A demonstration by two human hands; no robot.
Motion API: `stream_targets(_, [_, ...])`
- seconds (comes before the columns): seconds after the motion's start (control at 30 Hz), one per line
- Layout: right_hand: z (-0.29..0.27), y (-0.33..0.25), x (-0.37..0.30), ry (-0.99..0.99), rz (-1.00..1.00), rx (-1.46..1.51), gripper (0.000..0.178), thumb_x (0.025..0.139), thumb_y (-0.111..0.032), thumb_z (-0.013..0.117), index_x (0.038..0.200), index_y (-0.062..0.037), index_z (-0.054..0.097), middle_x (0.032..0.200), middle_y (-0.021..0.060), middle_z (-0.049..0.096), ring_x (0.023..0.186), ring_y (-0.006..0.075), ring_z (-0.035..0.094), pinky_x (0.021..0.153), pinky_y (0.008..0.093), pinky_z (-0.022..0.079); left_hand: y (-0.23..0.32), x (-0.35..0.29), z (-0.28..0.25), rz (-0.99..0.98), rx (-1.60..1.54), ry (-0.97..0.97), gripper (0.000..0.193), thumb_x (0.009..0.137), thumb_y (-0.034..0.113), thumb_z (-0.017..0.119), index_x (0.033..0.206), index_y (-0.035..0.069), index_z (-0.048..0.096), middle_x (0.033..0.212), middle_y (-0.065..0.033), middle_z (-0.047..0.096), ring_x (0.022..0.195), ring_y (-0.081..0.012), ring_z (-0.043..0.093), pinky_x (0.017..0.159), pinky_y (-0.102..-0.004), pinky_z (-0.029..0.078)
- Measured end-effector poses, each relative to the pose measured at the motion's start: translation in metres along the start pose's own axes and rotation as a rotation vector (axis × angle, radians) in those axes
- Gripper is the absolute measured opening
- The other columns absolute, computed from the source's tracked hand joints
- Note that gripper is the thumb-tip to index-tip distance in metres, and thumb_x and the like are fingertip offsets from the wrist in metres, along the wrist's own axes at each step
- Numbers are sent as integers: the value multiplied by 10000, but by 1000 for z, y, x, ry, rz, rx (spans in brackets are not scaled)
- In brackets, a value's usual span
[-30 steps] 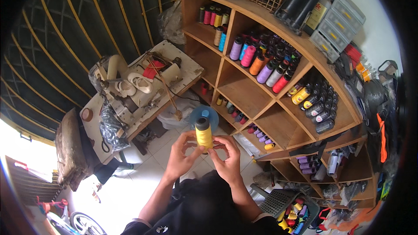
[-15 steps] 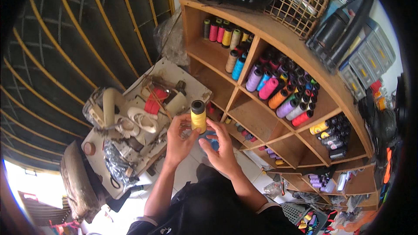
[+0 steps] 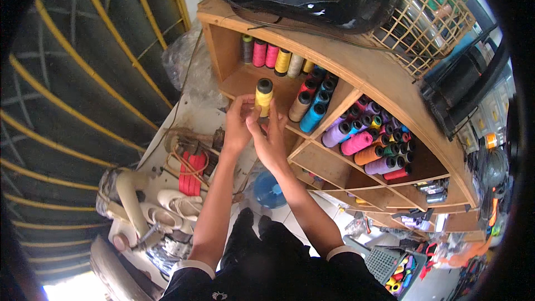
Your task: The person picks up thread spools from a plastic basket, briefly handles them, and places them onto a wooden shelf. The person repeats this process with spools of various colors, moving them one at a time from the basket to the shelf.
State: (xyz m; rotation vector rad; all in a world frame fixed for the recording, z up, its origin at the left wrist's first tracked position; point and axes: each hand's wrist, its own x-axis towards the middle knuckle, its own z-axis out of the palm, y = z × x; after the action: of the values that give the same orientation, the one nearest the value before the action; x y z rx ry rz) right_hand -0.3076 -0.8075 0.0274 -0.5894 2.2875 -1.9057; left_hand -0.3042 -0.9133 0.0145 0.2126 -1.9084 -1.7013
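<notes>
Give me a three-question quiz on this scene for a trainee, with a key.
1. True or false: the held spool carries pink thread.

2. Which rests on top of the wooden shelf?
(a) red straps
(b) lattice basket
(c) pale shoes

3. In the top-left compartment, how many pink spools stand between the dark grey spool and the yellow shelf spool?

Key: 1. False, it is yellow. 2. b. 3. Two.

Wooden shelf (image 3: 329, 50) — thread spools (image 3: 359, 144) inside, lattice basket (image 3: 421, 21) on top
</notes>
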Motion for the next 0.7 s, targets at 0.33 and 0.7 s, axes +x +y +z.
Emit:
stream_targets(0.33, [43,19,102,489,281,-46,955,842,-544,574,1452,31,118,1368,344,248,1288,478,236,1083,517,193,-79,101,28,-123,-377,-394,272,931,126,529,1173,2,549,1164,-93,586,1025,-181,571,885,-319,469])
stream_targets(0.7, [39,50,152,785,215,56,913,861,-501,560,1458,20,105,1482,322,62,1393,419,71,1129,425,127,-121,139,84,-191,-602,-597,369,972,239,473,1239,-15,490,1236,-122,523,1131,-200,517,986,-330,412])
